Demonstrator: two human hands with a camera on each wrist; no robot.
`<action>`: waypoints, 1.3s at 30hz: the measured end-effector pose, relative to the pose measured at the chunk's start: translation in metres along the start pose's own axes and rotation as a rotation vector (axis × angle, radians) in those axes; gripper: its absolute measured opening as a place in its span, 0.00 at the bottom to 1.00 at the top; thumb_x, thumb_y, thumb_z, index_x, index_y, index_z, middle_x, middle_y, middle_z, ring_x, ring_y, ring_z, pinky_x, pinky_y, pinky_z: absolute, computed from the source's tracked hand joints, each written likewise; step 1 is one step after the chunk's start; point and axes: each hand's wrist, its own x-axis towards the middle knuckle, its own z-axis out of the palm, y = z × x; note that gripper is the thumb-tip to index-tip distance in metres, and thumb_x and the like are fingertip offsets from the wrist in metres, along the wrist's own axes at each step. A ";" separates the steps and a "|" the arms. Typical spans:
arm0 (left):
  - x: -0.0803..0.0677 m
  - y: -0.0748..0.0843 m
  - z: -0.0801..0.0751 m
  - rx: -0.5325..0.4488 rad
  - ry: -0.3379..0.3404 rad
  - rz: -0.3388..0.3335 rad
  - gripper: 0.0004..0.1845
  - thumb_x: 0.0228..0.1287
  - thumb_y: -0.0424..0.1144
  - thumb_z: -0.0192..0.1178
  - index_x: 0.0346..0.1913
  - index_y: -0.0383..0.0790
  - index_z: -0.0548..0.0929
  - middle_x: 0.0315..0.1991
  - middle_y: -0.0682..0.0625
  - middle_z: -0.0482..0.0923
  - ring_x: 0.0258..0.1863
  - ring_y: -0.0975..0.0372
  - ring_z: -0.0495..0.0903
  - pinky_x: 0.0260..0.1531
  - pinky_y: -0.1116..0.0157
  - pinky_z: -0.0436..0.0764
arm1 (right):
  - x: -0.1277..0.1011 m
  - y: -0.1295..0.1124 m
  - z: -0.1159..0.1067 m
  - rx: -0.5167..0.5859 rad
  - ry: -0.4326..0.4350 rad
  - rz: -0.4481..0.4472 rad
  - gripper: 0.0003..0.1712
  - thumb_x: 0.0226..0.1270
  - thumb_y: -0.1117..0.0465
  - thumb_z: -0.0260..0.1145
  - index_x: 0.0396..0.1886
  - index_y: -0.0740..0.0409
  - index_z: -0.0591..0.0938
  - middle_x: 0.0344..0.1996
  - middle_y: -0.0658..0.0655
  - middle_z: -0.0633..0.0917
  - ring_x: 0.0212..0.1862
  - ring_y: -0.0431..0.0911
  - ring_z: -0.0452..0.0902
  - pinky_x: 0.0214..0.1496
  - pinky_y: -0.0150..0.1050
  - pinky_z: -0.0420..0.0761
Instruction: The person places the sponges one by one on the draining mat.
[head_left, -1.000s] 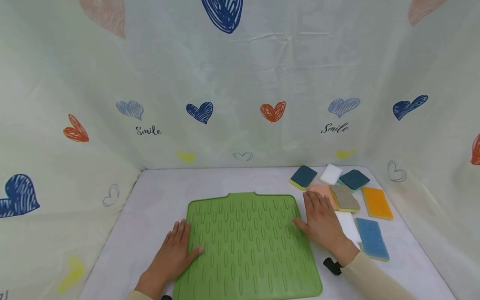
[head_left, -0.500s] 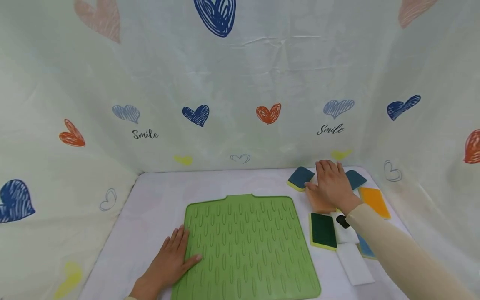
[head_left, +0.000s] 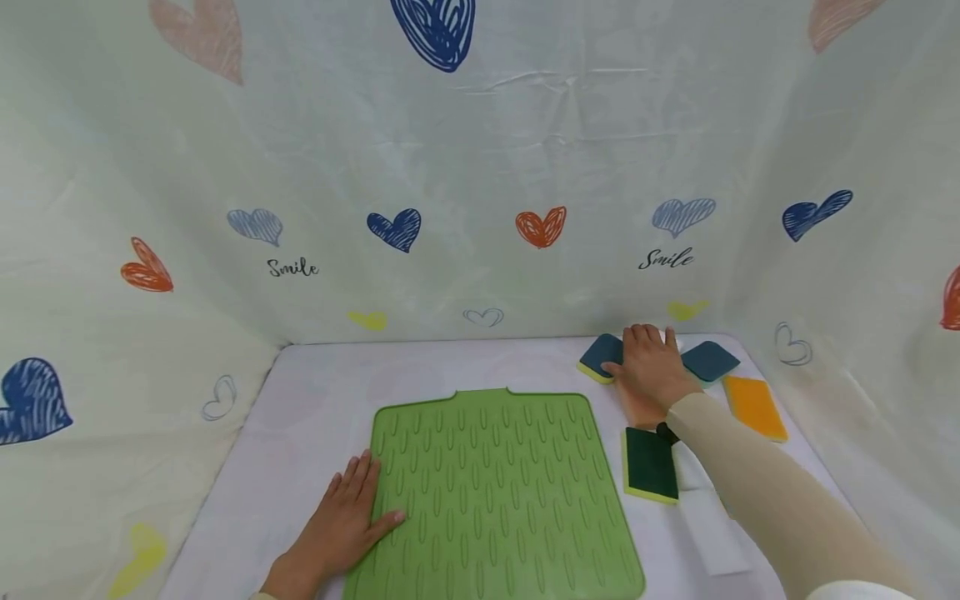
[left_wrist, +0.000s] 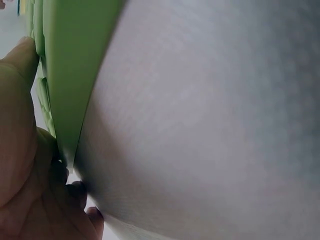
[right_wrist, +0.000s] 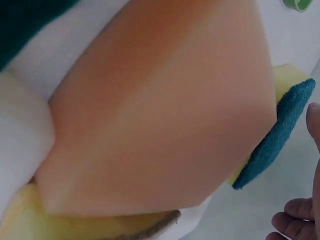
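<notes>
Right grip point(head_left: 649, 367): fingers flat over the sponge cluster at bench point(head_left: 315, 400) 1 o'clock, holding nothing. Left grip point(head_left: 347, 517) flat, pinning green mat point(head_left: 495, 492) centre. Pick step; next likely needs fingers curling round one sponge.

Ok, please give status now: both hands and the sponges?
Left hand flat on green mat edge. Right hand rests on sponge pile, grip unclear. Nothing blocking.

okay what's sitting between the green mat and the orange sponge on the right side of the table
In the head view, between the green mat and the orange sponge lie a dark green sponge and the person's right forearm over white sponges.
</notes>
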 end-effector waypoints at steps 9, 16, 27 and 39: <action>0.000 0.000 -0.001 -0.029 -0.014 -0.012 0.50 0.75 0.63 0.60 0.79 0.23 0.60 0.82 0.28 0.53 0.81 0.34 0.53 0.82 0.39 0.51 | 0.003 -0.010 -0.002 0.033 -0.086 0.095 0.54 0.75 0.36 0.67 0.75 0.78 0.61 0.72 0.78 0.67 0.76 0.74 0.56 0.75 0.81 0.47; -0.001 -0.002 0.000 -0.028 -0.021 -0.017 0.50 0.75 0.63 0.60 0.80 0.23 0.60 0.82 0.28 0.52 0.82 0.34 0.52 0.78 0.34 0.56 | 0.001 -0.013 0.000 0.075 -0.089 0.116 0.58 0.72 0.34 0.68 0.75 0.80 0.61 0.71 0.81 0.67 0.74 0.75 0.57 0.74 0.81 0.49; 0.000 -0.003 0.003 -0.029 -0.022 -0.016 0.50 0.75 0.62 0.59 0.80 0.24 0.60 0.82 0.29 0.52 0.82 0.35 0.51 0.78 0.35 0.55 | -0.002 -0.020 0.003 0.070 -0.034 0.078 0.50 0.70 0.38 0.72 0.67 0.76 0.65 0.62 0.78 0.74 0.68 0.72 0.66 0.71 0.77 0.58; 0.001 -0.003 -0.004 -0.031 -0.037 0.003 0.49 0.76 0.62 0.59 0.79 0.23 0.61 0.82 0.27 0.53 0.81 0.34 0.54 0.77 0.34 0.57 | 0.003 -0.027 0.009 0.010 0.057 0.056 0.55 0.60 0.38 0.77 0.66 0.75 0.62 0.58 0.76 0.72 0.61 0.70 0.67 0.62 0.73 0.67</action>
